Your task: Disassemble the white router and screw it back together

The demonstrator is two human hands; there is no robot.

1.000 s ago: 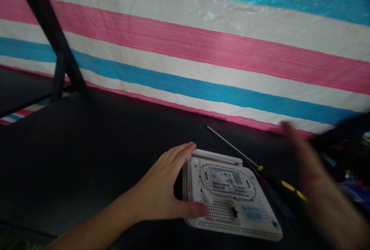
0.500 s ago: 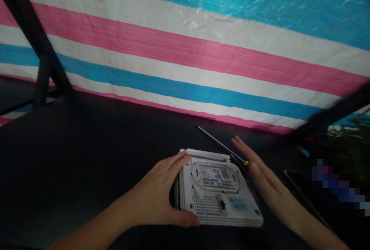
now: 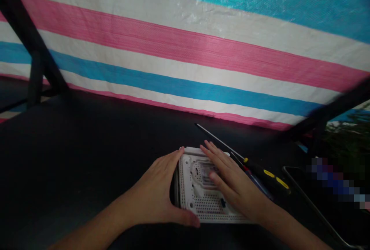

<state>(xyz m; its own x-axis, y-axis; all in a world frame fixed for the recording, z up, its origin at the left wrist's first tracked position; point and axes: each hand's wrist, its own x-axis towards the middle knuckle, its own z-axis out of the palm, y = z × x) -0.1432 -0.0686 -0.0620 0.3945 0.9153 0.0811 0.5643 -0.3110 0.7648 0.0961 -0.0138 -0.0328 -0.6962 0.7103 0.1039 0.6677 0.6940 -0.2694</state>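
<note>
A white perforated device casing lies on the dark table, its labelled underside facing up. My left hand grips its left side, fingers at the far corner and thumb at the near edge. Over the right part of the casing lies my right hand, palm down with fingers extended, covering much of the label. Just right of the casing are a screwdriver with a black and yellow handle and a thinner screwdriver with a red-collared handle.
The dark table reaches back to a striped tarp. A phone-like dark slab lies at the right. Dark frame bars stand at both sides, with foliage at the far right.
My right hand has moved left from beside the casing onto its top, uncovering the screwdriver handles. My left hand keeps its grip. The view has shifted slightly.
</note>
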